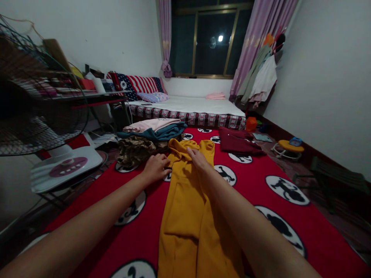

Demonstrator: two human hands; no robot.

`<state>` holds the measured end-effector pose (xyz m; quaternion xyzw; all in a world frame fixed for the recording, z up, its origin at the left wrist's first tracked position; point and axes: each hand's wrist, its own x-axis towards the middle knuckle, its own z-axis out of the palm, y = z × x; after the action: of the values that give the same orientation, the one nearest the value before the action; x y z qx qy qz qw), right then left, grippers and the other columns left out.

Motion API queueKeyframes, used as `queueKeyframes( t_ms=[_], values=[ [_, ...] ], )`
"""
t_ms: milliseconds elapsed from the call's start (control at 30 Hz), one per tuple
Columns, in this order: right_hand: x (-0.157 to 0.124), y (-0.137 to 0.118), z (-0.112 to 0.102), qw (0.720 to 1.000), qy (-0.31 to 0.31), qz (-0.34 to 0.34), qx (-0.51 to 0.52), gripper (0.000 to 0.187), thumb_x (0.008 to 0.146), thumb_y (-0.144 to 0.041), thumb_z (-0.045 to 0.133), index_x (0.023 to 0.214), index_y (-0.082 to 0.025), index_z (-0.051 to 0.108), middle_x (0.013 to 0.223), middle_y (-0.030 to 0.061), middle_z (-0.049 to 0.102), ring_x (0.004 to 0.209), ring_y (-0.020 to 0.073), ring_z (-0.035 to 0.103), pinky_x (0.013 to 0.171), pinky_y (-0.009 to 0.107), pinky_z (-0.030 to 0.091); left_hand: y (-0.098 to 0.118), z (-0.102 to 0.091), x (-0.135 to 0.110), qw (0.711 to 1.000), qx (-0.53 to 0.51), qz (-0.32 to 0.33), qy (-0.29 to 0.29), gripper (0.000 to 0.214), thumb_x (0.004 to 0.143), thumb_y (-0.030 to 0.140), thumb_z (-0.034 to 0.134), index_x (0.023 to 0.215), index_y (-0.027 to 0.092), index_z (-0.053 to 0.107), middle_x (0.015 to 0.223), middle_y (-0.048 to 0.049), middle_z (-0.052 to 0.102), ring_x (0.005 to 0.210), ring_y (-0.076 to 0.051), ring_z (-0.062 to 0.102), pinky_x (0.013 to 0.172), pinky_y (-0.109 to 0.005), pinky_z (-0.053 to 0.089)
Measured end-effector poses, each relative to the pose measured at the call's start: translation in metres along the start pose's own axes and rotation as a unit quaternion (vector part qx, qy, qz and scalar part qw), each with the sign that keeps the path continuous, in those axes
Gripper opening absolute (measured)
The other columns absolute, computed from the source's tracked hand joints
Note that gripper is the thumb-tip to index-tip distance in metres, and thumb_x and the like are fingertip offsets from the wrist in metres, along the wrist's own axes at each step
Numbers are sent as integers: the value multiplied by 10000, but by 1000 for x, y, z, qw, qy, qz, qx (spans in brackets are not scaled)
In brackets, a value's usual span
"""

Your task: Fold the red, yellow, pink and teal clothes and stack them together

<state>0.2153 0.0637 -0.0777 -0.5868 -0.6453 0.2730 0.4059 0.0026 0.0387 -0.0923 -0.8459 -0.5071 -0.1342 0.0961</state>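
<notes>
A long mustard-yellow garment [185, 208] lies lengthwise on the red patterned blanket [110, 247], its far end bunched in folds. At its upper left edge, my left hand [156, 166] has its fingers curled and closed on the cloth. My right hand [198, 159] rests on the upper part with fingers stretched out and lying on the fabric. Left of the far end is a pile of clothes: a pale pink garment [150, 124], a teal one [162, 133] and a brown crumpled one [135, 150]. A folded dark red garment [236, 141] lies to the right.
A fan [66, 164] with a wire cage stands at the left, beside a cluttered desk [95, 94]. Beyond the blanket is a bed [188, 105] under the window. A small yellow-topped stool [288, 146] and a dark folding stool [339, 173] stand at the right.
</notes>
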Motion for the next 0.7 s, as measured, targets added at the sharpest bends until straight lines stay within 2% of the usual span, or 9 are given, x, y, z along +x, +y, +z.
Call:
queueKeyframes(
  t_ms=[133,233,300,367,467,533,567,633,700],
  values=[
    [8,25,9,994,17,37,103,364,933,-463,422,942,-184,656,1057,88,690,1076,222,622,982,353,443,4,11,4,999,21,-24,-15,246,876,263,504,989,206,714,1028,-109,658,962,-245,599,834,-356,439],
    [7,42,6,979,57,66,183,433,963,-515,291,962,-219,607,1004,63,686,1036,182,654,921,325,498,-7,17,10,996,-68,-58,2,244,859,227,494,930,200,726,985,-90,689,943,-232,619,830,-325,446],
    [6,50,2,954,82,97,273,444,964,-543,273,907,-224,578,882,50,684,994,179,677,866,313,528,-17,16,19,969,-212,-123,38,196,798,231,552,883,189,723,934,-72,707,897,-227,632,801,-302,459],
    [5,53,-1,913,96,125,376,420,959,-543,324,825,-217,551,784,39,667,945,180,694,827,289,538,-26,6,31,914,-342,-197,92,199,767,239,546,868,161,700,884,-70,709,822,-219,638,760,-297,475],
    [3,51,-3,857,98,147,483,398,981,-473,344,771,-204,549,757,30,654,866,150,700,783,236,532,-20,-34,51,807,-511,-223,194,245,778,265,499,927,137,645,874,-62,693,740,-186,632,706,-285,491],
    [2,49,-6,833,90,160,523,406,992,-448,331,772,-197,563,773,32,655,842,140,695,727,209,527,0,-74,55,728,-622,-152,244,240,767,264,534,956,148,625,880,-42,685,741,-163,625,697,-259,488],
    [1,48,-8,829,79,169,527,430,994,-463,309,780,-195,568,788,39,658,842,142,692,676,199,522,15,-95,52,715,-645,-102,248,231,776,254,537,962,149,624,882,-38,683,758,-157,622,699,-247,482],
    [-1,46,-16,832,48,186,520,502,980,-543,261,809,-192,577,829,61,665,853,156,688,572,190,495,47,-133,36,739,-636,-1,220,202,795,252,573,954,143,632,899,-35,678,793,-147,610,701,-226,465],
    [-6,44,-28,854,10,184,487,597,943,-643,204,846,-191,581,851,79,666,831,168,683,525,200,481,79,-157,10,799,-586,88,104,166,830,275,574,923,148,627,838,-19,659,756,-139,591,662,-215,447]
  ],
)
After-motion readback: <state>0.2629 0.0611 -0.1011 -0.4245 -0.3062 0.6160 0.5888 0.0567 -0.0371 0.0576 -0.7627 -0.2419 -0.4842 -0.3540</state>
